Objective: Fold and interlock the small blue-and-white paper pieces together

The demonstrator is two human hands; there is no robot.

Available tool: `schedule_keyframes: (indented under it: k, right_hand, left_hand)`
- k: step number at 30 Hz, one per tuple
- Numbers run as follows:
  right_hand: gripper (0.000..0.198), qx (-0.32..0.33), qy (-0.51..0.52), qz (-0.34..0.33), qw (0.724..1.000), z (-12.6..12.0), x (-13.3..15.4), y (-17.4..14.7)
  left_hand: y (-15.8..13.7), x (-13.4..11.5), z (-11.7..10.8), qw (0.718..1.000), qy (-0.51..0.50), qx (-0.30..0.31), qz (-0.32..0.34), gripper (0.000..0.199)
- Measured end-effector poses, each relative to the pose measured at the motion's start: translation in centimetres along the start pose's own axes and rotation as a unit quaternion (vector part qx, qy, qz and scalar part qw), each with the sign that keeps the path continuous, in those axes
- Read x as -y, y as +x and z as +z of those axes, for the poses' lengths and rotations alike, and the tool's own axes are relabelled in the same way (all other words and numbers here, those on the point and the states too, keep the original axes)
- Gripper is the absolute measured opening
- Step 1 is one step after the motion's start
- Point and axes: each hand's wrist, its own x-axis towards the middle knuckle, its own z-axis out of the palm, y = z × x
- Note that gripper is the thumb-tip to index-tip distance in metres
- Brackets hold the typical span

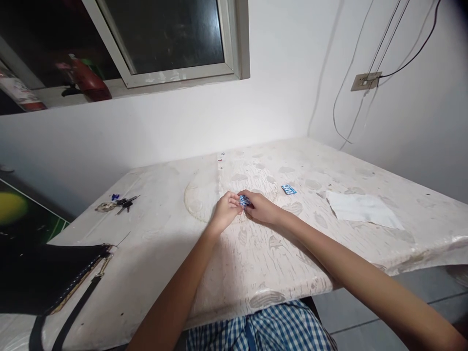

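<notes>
A small flat blue-and-white patterned piece (244,200) is pinched between my hands over the middle of the table; its exact kind is too small to tell. My left hand (227,208) has its fingers curled at the piece's left edge. From the other side, my right hand (260,206) grips it with thumb and fingers, covering part of it. A second blue-and-white patterned piece (288,189), similar in look, lies flat on the tablecloth to the right of my hands.
The tablecloth (256,273) has a pale leaf-like pattern. A white cloth (361,209) lies at right, keys (126,204) at left. A black bag (47,273) with a strap sits at the near left. Bottles (87,80) stand on the windowsill; wires hang by a wall socket (366,81).
</notes>
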Motion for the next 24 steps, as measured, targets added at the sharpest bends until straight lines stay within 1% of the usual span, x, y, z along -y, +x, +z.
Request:
schedule_keyframes:
  k: [4, 7, 13, 19, 22, 24]
  right_hand:
    - [0.045, 0.0, -0.008, 0.013, 1.0, -0.17, 0.29, -0.03]
    - [0.047, 0.005, -0.011, 0.018, 1.0, -0.25, 0.45, -0.05]
    - [0.051, 0.007, -0.002, 0.017, 1.0, -0.27, 0.35, -0.05]
    - [0.051, 0.009, 0.008, 0.03, 0.999, -0.4, 0.38, -0.02]
    - [0.05, 0.007, 0.01, 0.028, 1.0, -0.38, 0.36, -0.07]
    - [0.049, 0.006, 0.012, 0.029, 1.0, -0.35, 0.32, -0.11]
  left_hand:
    - [-0.18, 0.0, -0.05, 0.995, 0.09, -0.02, 0.024, 0.027]
    - [-0.23, 0.09, -0.03, 0.99, 0.13, -0.025, 0.045, 0.027]
    - [-0.2, 0.23, -0.24, 0.984, 0.164, -0.031, 0.066, 0.03]
    - [-0.08, 0.69, -0.94, 0.981, 0.185, -0.001, 0.056, 0.034]
    - [-0.1, 0.82, -0.72, 0.979, 0.193, 0.001, 0.061, 0.033]
    - [-0.2, 0.83, -0.36, 0.978, 0.199, -0.011, 0.068, 0.031]
